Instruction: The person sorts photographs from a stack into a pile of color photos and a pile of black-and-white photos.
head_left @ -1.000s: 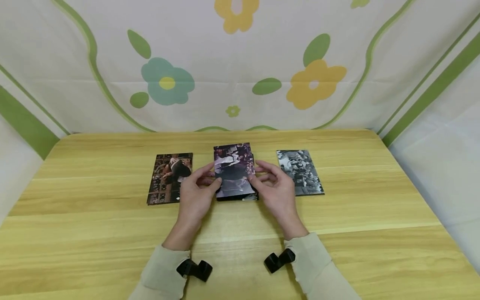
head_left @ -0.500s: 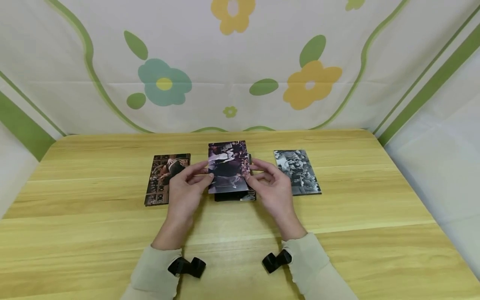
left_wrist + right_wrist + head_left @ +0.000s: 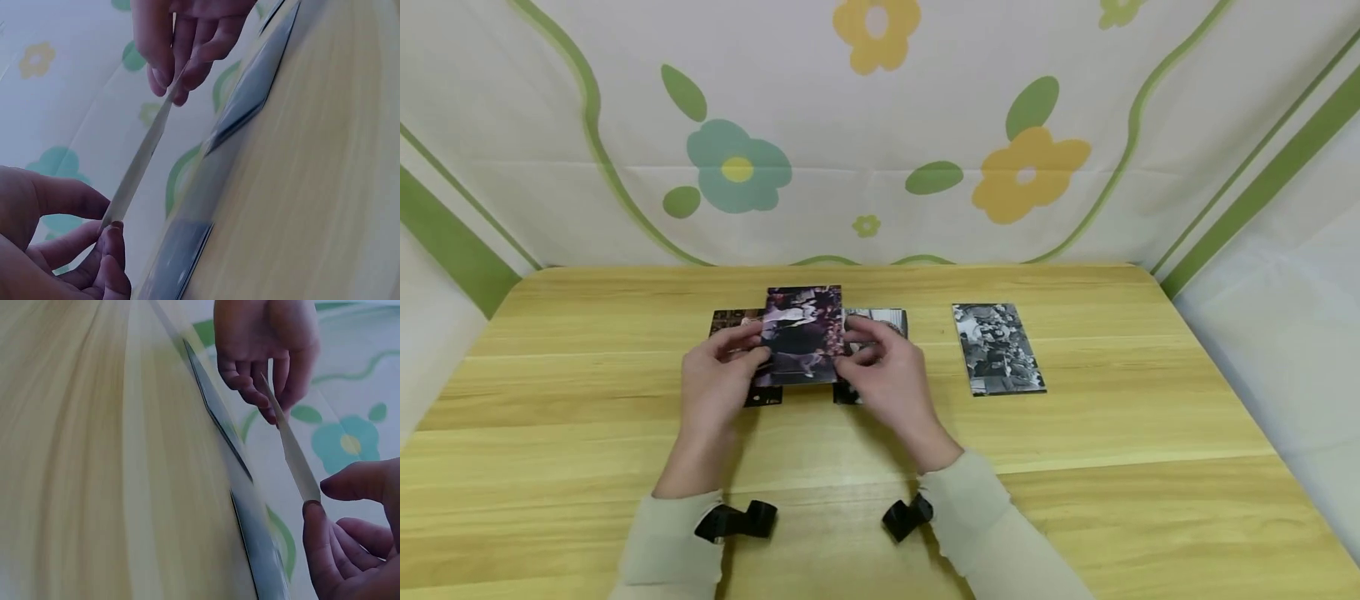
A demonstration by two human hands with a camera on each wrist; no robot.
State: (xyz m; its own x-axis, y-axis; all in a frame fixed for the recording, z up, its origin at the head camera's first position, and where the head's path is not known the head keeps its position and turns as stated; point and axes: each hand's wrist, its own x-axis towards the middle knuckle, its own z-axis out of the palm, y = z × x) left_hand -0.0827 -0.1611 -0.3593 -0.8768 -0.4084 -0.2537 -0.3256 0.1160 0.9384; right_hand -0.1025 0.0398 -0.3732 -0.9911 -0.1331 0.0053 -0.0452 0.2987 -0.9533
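Both hands hold a photo card (image 3: 801, 337) with a purple-toned picture of a figure in white. My left hand (image 3: 718, 375) pinches its left edge between thumb and fingers. At the opposite edge, my right hand (image 3: 891, 375) pinches it the same way. In the left wrist view the card (image 3: 137, 162) appears nearly edge-on, raised above the table. Beneath it and partly hidden are a brownish photo card (image 3: 766, 397) on the left and a black-and-white photo card (image 3: 891, 317) in the middle.
Another black-and-white photo card (image 3: 1000, 350) lies to the right on the wooden table (image 3: 1112, 400). A white cloth (image 3: 880, 133) printed with flowers hangs behind the table's back edge. Black wrist cameras (image 3: 741, 521) sit on both sleeves.
Both hands have lifted the purple-toned photo card off the middle cards and carried it left, over the gap beside the brownish card. The middle black-and-white card now shows more.
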